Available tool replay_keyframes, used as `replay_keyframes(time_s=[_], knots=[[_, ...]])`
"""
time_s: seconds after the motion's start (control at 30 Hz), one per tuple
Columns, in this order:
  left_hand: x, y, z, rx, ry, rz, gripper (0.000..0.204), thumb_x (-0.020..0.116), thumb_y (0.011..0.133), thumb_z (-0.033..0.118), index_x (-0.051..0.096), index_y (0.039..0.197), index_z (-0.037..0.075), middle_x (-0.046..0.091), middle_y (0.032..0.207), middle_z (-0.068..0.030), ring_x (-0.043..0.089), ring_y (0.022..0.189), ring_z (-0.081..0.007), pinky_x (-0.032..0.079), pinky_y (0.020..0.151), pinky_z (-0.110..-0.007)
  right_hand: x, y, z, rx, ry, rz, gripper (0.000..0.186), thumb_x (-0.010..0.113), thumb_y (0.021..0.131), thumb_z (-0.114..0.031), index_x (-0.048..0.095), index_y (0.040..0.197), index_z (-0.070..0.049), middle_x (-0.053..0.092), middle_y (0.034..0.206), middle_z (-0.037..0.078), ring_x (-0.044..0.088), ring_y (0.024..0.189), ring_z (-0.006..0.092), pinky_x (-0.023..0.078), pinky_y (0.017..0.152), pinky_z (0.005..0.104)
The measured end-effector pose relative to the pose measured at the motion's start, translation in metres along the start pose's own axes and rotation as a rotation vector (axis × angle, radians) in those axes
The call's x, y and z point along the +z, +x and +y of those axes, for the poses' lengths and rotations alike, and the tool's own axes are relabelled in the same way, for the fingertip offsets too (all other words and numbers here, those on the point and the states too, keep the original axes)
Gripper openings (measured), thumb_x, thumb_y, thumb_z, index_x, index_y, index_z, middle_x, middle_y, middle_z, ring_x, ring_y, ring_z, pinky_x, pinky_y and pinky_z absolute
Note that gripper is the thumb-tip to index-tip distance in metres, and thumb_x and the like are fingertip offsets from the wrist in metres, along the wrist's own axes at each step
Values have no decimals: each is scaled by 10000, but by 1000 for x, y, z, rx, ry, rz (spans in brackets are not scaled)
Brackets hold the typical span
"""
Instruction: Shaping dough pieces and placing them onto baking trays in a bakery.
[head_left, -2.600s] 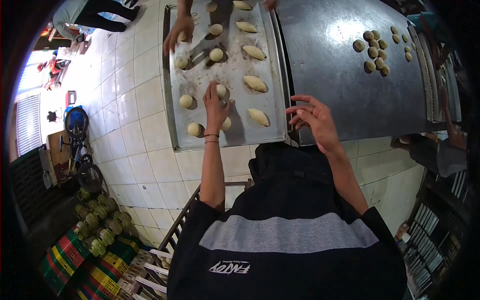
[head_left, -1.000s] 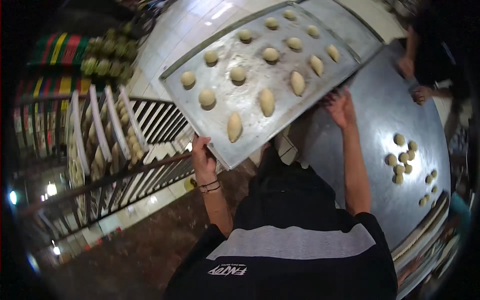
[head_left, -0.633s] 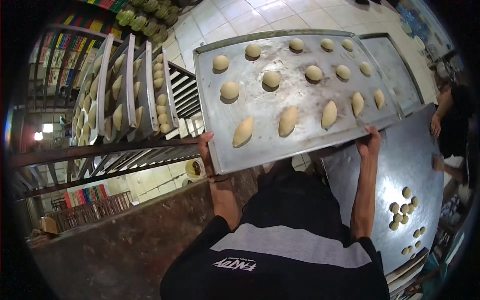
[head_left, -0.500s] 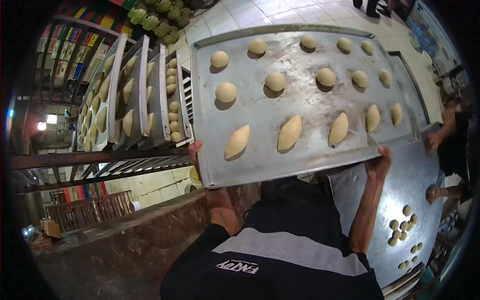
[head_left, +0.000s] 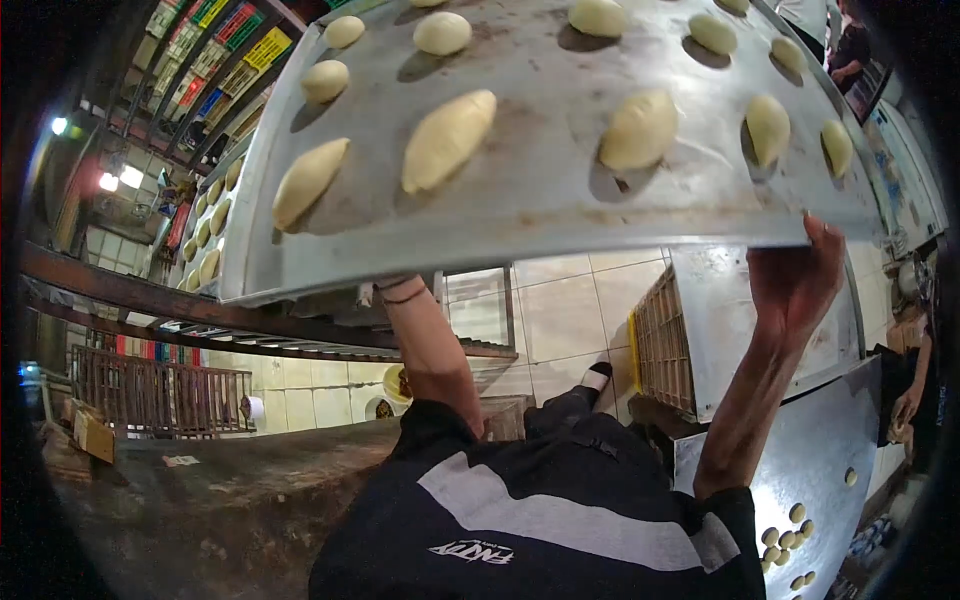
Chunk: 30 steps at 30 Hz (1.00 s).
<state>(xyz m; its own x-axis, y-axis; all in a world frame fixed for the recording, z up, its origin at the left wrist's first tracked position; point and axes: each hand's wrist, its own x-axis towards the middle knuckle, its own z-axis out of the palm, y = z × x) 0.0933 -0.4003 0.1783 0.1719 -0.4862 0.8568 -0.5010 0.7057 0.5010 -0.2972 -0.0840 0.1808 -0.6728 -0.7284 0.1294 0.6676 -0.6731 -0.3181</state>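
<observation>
A large metal baking tray [head_left: 560, 225] is held up in front of me, its near edge toward my body. Pale dough pieces lie on it in rows: the near row has pointed ovals such as one spindle-shaped dough piece [head_left: 449, 140], and round dough balls [head_left: 442, 34] sit behind. My right hand [head_left: 800, 272] grips the tray's near edge toward the right corner, thumb on the rim. Under the left part of the tray, my left hand [head_left: 396, 284] bears it from below; only the wrist side shows and its fingers are hidden.
At left stands a dark metal rack [head_left: 120, 290], with another dough-filled tray [head_left: 207, 225] in it. A metal table [head_left: 810, 440] with small dough balls [head_left: 785, 539] is at lower right, near another person's hand [head_left: 906, 405]. A slatted crate [head_left: 662, 340] stands on the tiled floor.
The tray has come closer and shifted left toward the rack, and now covers most of its trays. My left hand has gone from the left corner to beneath the tray.
</observation>
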Motion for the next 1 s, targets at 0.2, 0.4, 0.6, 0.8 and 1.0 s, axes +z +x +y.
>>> replay_keyframes(time_s=[0.2, 0.4, 0.6, 0.8, 1.0], knots=[[-6, 85, -45, 246, 312, 96, 460, 589, 1005, 417, 653, 1301, 70, 681, 1284, -148, 625, 1169, -381, 499, 975, -508, 102, 47, 56, -54, -188, -47, 393, 710, 886, -177, 619, 1213, 20, 684, 1128, 146, 655, 1086, 268, 541, 956, 463], [-2, 58, -46, 30, -57, 155, 491, 636, 989, 353, 591, 1388, 70, 624, 1374, -172, 579, 1246, -389, 464, 1027, -511, 143, 6, 98, -4, -203, -159, 326, 693, 929, -208, 652, 1170, 8, 702, 1101, 150, 676, 1064, 266, 556, 957, 453], [-61, 7, -8, -81, -262, 107, 499, 620, 993, 314, 552, 1419, 65, 606, 1394, -165, 577, 1248, -365, 459, 1039, -500, 183, -62, 159, 211, -371, -466, 392, 671, 992, -185, 562, 1299, 33, 651, 1222, 152, 657, 1097, 231, 568, 939, 386], [-126, -11, 37, -129, -463, 88, 511, 604, 996, 275, 513, 1450, 59, 587, 1415, -159, 575, 1251, -341, 454, 1052, -488, 236, -107, 285, 283, -143, -684, 569, 751, 965, -207, 488, 1405, 41, 653, 1212, 190, 669, 1085, 234, 587, 822, 356], [-127, 37, 34, -123, -731, -18, 527, 588, 1000, 236, 475, 1481, 53, 568, 1435, -152, 572, 1253, -317, 450, 1065, -477, 194, -133, 267, -192, -582, -1007, 443, 655, 965, -179, 556, 1336, 43, 660, 1096, 263, 646, 949, 469, 549, 827, 479]])
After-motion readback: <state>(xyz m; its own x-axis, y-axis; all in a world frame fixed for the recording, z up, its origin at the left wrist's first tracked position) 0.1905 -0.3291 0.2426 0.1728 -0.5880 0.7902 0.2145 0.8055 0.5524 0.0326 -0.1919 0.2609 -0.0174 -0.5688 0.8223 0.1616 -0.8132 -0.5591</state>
